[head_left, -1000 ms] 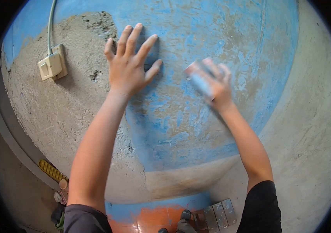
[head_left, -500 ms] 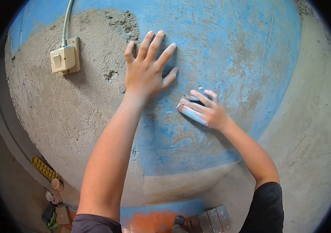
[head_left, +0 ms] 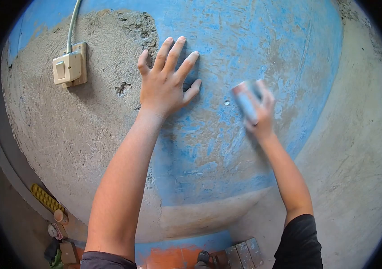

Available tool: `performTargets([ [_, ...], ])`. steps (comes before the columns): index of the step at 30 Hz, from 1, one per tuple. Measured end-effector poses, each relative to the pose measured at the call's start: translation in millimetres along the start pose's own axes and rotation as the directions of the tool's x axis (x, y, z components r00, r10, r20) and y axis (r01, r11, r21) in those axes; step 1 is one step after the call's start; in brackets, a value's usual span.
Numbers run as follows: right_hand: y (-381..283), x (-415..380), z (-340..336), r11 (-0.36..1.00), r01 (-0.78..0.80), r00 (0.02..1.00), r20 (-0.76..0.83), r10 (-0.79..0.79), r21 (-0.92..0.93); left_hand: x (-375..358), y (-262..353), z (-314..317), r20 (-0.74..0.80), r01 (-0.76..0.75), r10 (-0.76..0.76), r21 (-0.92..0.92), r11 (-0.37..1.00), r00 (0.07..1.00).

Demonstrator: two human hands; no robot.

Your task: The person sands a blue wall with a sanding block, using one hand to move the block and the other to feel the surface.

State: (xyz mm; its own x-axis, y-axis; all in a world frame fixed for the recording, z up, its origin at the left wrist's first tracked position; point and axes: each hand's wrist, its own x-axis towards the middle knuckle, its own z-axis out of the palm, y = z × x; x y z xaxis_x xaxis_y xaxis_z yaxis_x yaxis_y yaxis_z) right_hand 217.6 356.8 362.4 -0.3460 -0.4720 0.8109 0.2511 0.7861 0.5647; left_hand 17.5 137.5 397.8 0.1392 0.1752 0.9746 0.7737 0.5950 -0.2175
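Note:
My left hand [head_left: 166, 83] lies on the wall with its fingers spread, across the border between rough grey plaster [head_left: 61, 130] and worn blue paint [head_left: 209, 148]. To its right, my right hand [head_left: 262, 114] is closed round a small block [head_left: 246, 102], whitish blue with a reddish end, held against the patchy blue surface. Motion blurs this hand and the block. Between the two hands, a small pale spot [head_left: 227, 102] marks the paint.
A light switch [head_left: 66, 68] with a cable is mounted at upper left. At lower left are a yellow tray [head_left: 46, 197], a cup [head_left: 60, 217] and a cardboard box [head_left: 68, 253]. A slatted wooden stool [head_left: 245, 253] stands below on the orange and blue floor.
My right hand has moved up and to the right with the block, which is now tilted more steeply. My left hand stays on the same part of the wall; the view has shifted slightly.

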Motion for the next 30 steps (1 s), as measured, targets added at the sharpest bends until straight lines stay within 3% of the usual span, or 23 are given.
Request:
performTargets([
  [1, -7, -6, 4, 0.997, 0.078, 0.997, 0.029, -0.078, -0.002, 0, 0, -1, 0.002, -0.002, 0.002, -0.007, 1.000, 1.000],
  [2, -16, -15, 2, 0.957, 0.289, 0.945, 0.153, -0.289, 0.022, 1, 0, -1, 0.002, -0.004, 0.004, -0.010, 1.000, 1.000],
  [5, -3, -18, 13, 0.961, 0.275, 0.958, 0.091, -0.273, -0.012, 0, 0, 1, 0.000, 0.000, 0.000, -0.007, 1.000, 1.000],
  [6, 3, -7, 6, 0.988, 0.096, 0.992, 0.090, -0.086, -0.122, 0, -1, 1, -0.005, -0.004, 0.004, -0.010, 1.000, 1.000],
  [9, 2, -3, 11, 0.957, -0.281, 0.959, -0.037, 0.279, -0.064, 0, -1, 1, -0.007, 0.006, -0.007, -0.013, 1.000, 1.000],
  [10, -5, -8, 12, 0.995, -0.056, 0.998, 0.028, 0.059, -0.077, 0, 0, 0, 0.000, 0.007, -0.007, -0.011, 1.000, 1.000],
  [12, -21, -20, 13, 0.918, 0.391, 0.913, 0.155, -0.378, -0.062, 1, 1, 0, 0.005, 0.008, -0.008, -0.012, 1.000, 1.000],
  [15, -4, -4, 2, 0.988, 0.123, 0.988, 0.107, -0.114, -0.089, 0, 1, 0, 0.010, 0.005, -0.004, -0.011, 1.000, 1.000],
  [16, 1, 3, -4, 0.986, -0.140, 0.987, 0.067, 0.146, -0.095, 0, 1, 0, 0.011, 0.004, -0.004, -0.005, 1.000, 1.000],
  [19, -15, 1, -1, 0.993, -0.112, 0.991, 0.075, 0.113, -0.021, 0, 0, 1, 0.015, 0.017, -0.017, 0.009, 1.000, 1.000],
  [22, -22, -20, 3, 0.930, 0.368, 0.908, 0.215, -0.360, 0.002, 0, 0, 0, 0.016, 0.009, -0.009, 0.003, 1.000, 1.000],
  [24, -4, -14, -2, 0.993, 0.091, 0.986, 0.149, -0.080, -0.070, 1, 1, 0, 0.018, 0.003, -0.003, 0.001, 1.000, 1.000],
  [25, 3, -10, -3, 0.994, -0.049, 0.992, 0.110, 0.059, -0.094, 1, 1, 0, 0.021, 0.004, -0.005, 0.003, 1.000, 1.000],
  [26, 2, -7, 0, 0.961, -0.278, 0.961, -0.013, 0.278, 0.003, 0, 1, -1, 0.025, 0.011, -0.011, 0.008, 1.000, 1.000],
  [29, -17, -12, 1, 1.000, -0.021, 0.985, 0.171, 0.023, -0.011, 0, 1, -1, 0.025, 0.010, -0.010, 0.001, 1.000, 1.000],
  [30, -17, -14, 4, 0.998, 0.064, 0.983, 0.169, -0.067, 0.028, 0, 1, 0, 0.029, 0.010, -0.010, 0.002, 1.000, 1.000],
])
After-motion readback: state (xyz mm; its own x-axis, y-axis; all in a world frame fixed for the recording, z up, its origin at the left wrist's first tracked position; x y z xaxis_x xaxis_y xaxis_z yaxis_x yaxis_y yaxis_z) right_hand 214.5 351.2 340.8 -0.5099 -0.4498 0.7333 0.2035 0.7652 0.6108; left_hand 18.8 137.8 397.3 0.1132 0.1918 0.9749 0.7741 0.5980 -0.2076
